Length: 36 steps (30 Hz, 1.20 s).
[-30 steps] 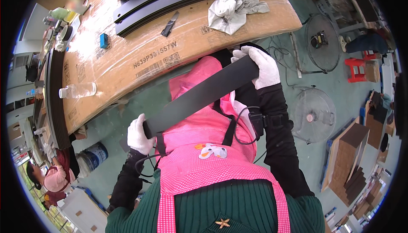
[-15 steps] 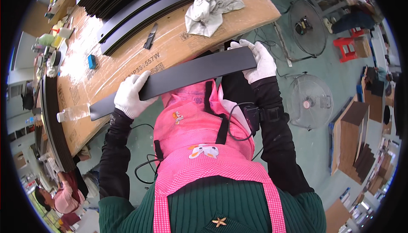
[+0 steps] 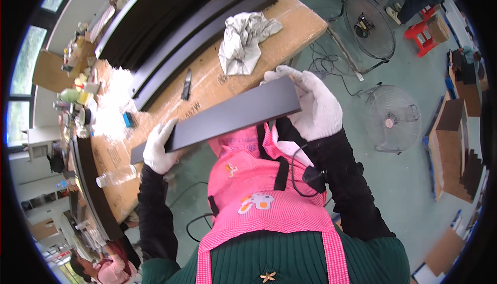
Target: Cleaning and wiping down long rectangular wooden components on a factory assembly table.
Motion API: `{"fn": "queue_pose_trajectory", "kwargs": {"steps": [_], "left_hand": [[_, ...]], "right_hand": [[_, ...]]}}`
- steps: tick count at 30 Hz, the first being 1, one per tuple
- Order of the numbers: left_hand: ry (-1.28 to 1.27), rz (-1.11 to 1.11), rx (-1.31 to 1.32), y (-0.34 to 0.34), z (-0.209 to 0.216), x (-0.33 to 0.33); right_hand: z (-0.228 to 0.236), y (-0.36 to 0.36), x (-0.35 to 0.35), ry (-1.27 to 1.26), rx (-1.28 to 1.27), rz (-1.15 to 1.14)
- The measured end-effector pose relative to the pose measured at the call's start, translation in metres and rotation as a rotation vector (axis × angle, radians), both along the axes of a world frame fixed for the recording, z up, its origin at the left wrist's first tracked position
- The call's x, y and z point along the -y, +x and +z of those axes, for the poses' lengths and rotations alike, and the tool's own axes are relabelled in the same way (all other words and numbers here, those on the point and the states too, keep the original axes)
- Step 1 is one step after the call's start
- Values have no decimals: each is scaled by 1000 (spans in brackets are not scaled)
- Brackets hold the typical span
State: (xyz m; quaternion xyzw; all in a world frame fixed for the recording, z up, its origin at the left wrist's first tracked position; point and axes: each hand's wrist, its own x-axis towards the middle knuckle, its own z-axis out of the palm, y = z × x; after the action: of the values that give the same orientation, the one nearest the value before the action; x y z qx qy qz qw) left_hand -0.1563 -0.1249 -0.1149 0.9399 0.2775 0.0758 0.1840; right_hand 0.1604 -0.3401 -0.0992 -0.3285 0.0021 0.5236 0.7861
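Note:
A long, flat black board (image 3: 233,110) lies slantwise across my front, its right end raised nearer to me. My left hand (image 3: 159,147), in a white glove, grips it near its left end with the thumb over the top face. At the right end my gloved right hand (image 3: 317,103) holds the board, its fingers wrapped behind the far edge and partly hidden. Beyond the board, a crumpled grey-white cloth (image 3: 244,43) rests on the cardboard-covered table (image 3: 295,27). A utility knife (image 3: 187,84) and a small blue block (image 3: 128,120) lie on that table too.
Stacked black boards (image 3: 171,22) fill the table's far side. A clear plastic bottle (image 3: 116,176) lies by the board's left end, near more dark strips (image 3: 93,185). Floor fans (image 3: 392,118) and cables stand to the right. Another person (image 3: 111,266) is at lower left.
The board's right end has come closer to me and tilted up, with my right hand moving along with it. My view has shifted, so the table and stacks sit lower in the picture.

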Motion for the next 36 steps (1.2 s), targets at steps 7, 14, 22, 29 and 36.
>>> {"fn": "queue_pose_trajectory", "kwargs": {"steps": [7, 14, 22, 29, 36], "left_hand": [[86, -10, 109, -18, 16, -14], [97, -18, 181, -18, 16, -19], [170, 77, 194, -15, 6, -12], [123, 26, 2, -24, -49, -51], [171, 106, -124, -44, -69, -93]], "right_hand": [[46, -25, -3, 277, -39, 73], [60, -26, -3, 296, 150, 181], [45, -23, -9, 359, 152, 157], [-60, 1, -30, -48, 135, 165], [-111, 21, -38, -339, 308, 111]]}}
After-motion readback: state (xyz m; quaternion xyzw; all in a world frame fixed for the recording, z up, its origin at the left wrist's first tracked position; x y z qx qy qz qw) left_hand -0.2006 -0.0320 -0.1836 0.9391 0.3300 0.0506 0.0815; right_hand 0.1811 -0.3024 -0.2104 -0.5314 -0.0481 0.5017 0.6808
